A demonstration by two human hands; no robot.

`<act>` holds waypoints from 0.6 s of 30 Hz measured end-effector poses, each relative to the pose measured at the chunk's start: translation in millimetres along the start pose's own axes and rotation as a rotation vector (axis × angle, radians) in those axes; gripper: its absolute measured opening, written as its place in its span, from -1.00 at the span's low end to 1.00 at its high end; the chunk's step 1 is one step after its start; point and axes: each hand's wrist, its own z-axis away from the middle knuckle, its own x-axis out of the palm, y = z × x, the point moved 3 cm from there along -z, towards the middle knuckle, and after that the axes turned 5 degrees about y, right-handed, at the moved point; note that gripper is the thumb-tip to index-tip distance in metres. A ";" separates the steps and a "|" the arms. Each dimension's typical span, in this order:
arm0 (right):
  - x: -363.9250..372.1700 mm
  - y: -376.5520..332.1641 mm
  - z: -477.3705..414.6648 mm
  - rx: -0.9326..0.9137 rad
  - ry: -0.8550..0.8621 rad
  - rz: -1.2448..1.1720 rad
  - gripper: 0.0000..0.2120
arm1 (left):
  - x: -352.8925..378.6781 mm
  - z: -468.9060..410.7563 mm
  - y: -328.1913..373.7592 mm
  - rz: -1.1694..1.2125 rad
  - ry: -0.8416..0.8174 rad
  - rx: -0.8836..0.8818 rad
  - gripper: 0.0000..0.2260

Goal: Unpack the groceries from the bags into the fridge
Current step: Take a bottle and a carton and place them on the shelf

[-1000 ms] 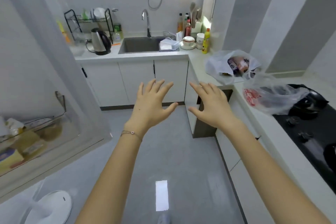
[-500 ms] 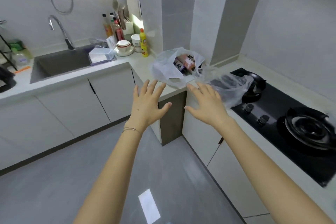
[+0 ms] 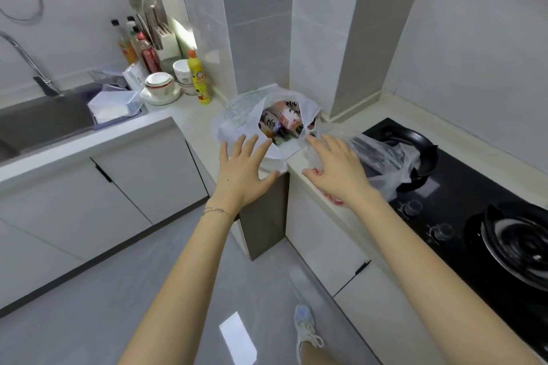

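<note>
A white plastic bag [image 3: 237,115] stands open on the corner of the counter, with pink and purple packets [image 3: 283,120] showing inside it. To its right a clear plastic bag [image 3: 385,157] lies on the counter, partly over the hob. My left hand [image 3: 241,169] is stretched out with fingers spread, its fingertips at the white bag's near edge. My right hand [image 3: 338,169] is also spread open, hovering between the two bags, over the clear bag's left end. Neither hand holds anything. The fridge is out of view.
A black gas hob [image 3: 474,216] with a black pan [image 3: 421,148] runs along the counter on the right. At the left are a sink [image 3: 44,121], a clear box [image 3: 114,104], stacked bowls [image 3: 160,87], a yellow bottle [image 3: 198,80] and sauce bottles [image 3: 142,50]. Grey floor lies below.
I have turned right and stepped closer to the counter. The open fridge door has left the view. Both open hands have reached forward to the bags.
</note>
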 end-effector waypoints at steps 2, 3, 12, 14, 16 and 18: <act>6.0 13.2 -33.7 -0.004 -0.012 -0.014 -0.30 | 15.5 -34.3 -4.7 -0.007 -0.017 -0.006 -0.33; 9.4 20.0 -50.1 -0.007 -0.019 -0.019 -0.31 | 23.7 -50.5 -6.4 -0.006 -0.033 -0.010 -0.36; 56.8 57.1 -163.4 -0.074 -0.124 -0.037 -0.37 | 89.5 -134.9 -36.7 -0.008 -0.096 -0.080 -0.26; 72.2 57.4 -177.3 -0.080 -0.160 -0.044 -0.36 | 102.1 -145.7 -47.2 -0.016 -0.114 -0.094 -0.25; 89.6 58.0 -190.8 -0.080 -0.193 -0.050 -0.36 | 113.5 -156.4 -58.5 -0.016 -0.127 -0.110 -0.24; 107.8 57.7 -203.3 -0.071 -0.227 -0.066 -0.36 | 123.8 -166.4 -69.7 -0.005 -0.125 -0.120 -0.24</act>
